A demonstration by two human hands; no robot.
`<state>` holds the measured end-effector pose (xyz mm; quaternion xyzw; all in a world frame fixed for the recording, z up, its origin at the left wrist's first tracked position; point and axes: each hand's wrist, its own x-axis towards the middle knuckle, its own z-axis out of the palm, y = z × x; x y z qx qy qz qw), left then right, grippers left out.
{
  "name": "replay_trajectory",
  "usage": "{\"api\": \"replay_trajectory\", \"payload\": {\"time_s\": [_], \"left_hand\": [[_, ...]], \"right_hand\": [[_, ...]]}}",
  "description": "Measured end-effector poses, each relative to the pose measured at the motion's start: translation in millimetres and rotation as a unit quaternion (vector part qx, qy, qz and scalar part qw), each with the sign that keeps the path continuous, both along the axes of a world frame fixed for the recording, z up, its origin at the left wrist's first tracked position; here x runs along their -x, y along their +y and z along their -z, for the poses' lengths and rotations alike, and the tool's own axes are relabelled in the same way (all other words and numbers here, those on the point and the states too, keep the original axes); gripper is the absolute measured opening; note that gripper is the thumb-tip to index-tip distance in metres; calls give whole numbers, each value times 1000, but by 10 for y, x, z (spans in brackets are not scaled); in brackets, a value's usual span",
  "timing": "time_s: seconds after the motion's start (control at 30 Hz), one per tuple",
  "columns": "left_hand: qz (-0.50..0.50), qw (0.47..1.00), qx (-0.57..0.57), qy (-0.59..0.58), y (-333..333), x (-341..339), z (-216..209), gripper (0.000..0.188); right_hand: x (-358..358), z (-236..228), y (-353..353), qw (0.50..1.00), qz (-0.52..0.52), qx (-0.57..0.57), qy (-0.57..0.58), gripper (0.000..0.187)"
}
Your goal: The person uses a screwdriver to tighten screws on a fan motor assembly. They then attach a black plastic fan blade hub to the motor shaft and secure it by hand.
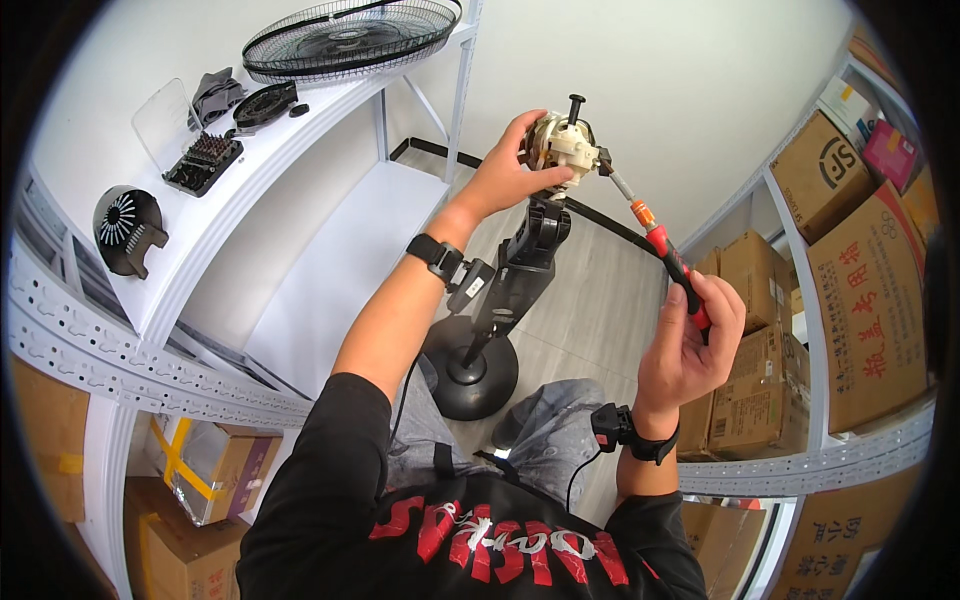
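At the motor (570, 152): screwdriver (657, 238) (red-handled).

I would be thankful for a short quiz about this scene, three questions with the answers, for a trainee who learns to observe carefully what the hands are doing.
1. Multiple choice: which tool does the right hand hold?
a) a hammer
b) a red-and-black screwdriver
c) a pair of pliers

2. True or false: the black wire fan grille lies on the white shelf to the person's left.

3. Fill the gap: the left hand grips the ______ above the black fan stand.

Key:
1. b
2. True
3. fan motor
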<state>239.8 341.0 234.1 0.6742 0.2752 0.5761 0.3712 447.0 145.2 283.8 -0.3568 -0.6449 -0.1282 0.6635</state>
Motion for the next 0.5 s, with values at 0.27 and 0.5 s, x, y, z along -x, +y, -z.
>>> {"api": "replay_trajectory", "payload": {"time_s": [0.27,0.5], "left_hand": [[0,999,21,-41,-15,-61,-50,94],[-16,1000,21,-7,80,-37,48,96]], "right_hand": [[-16,18,11,1000,4,20,8,27],[-3,48,33,999,-19,19,30,26]]}}
